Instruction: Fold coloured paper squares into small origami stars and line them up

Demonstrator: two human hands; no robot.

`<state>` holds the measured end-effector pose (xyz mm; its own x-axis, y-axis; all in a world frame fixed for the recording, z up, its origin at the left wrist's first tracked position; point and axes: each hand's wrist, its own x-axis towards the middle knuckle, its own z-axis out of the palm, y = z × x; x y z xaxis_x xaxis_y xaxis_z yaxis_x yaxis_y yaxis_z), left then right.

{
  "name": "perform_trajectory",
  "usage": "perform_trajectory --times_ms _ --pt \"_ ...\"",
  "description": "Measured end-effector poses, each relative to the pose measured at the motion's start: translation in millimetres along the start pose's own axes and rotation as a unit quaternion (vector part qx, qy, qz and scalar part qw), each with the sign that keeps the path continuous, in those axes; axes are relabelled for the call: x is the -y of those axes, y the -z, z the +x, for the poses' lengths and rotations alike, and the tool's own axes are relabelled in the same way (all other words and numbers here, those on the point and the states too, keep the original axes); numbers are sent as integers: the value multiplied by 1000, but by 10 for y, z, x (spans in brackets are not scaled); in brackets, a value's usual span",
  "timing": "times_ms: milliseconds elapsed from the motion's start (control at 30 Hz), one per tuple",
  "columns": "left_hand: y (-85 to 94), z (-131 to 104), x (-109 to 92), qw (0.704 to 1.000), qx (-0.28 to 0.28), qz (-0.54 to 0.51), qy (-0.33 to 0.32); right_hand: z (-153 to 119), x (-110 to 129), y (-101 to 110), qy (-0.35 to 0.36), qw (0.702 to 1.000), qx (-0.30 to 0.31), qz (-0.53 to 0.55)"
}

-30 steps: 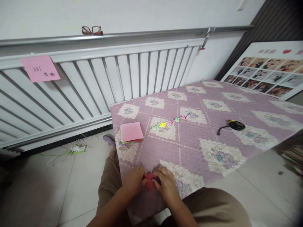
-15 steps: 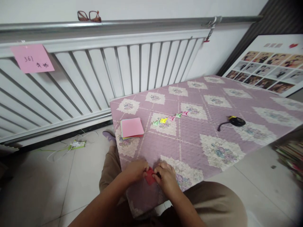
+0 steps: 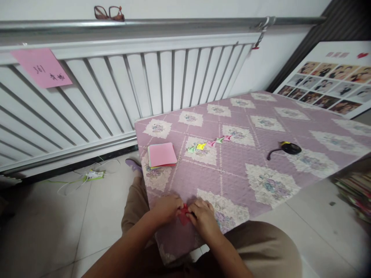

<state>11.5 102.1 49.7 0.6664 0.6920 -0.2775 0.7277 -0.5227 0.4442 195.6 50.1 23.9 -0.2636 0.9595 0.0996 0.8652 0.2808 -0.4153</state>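
Observation:
A small piece of folded red paper [image 3: 183, 217] lies at the near end of the table, between both my hands. My left hand [image 3: 168, 208] pinches its left side with closed fingers. On the right side, my right hand [image 3: 203, 217] grips it between thumb and fingers. The fingertips hide part of the paper's upper edge. Beyond my left hand sits a stack of coloured paper sheets [image 3: 162, 154], pink on top. Farther off, several small folded paper pieces [image 3: 201, 146] in green, yellow and pink stand in a slanting row.
A purple floral cloth covers the table [image 3: 199, 175]. To the right lies a black object with a strap [image 3: 290, 148]. A photo board [image 3: 330, 85] leans at the far right. Behind the table runs a white radiator [image 3: 150, 77]. A power strip [image 3: 95, 175] rests on the floor.
The red paper's shape has changed: its upper part now looks pinched in and narrower between my fingers. Both hands stay almost in place. The view has shifted slightly.

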Motion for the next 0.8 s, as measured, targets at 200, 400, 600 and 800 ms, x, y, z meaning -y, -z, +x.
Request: perform_trajectory --times_ms 200,400,600,800 --pt "-106 -31 26 1000 -9 21 0 -45 3 -45 22 999 -14 -23" --pt "-229 -76 52 999 -20 48 -7 -129 -35 -96 55 997 -32 -43" --pt "-323 -144 72 997 -28 72 -32 -182 -70 -139 94 993 -45 -62" --pt "-346 -217 70 994 -35 89 -48 -217 -66 -120 131 988 -52 -70"
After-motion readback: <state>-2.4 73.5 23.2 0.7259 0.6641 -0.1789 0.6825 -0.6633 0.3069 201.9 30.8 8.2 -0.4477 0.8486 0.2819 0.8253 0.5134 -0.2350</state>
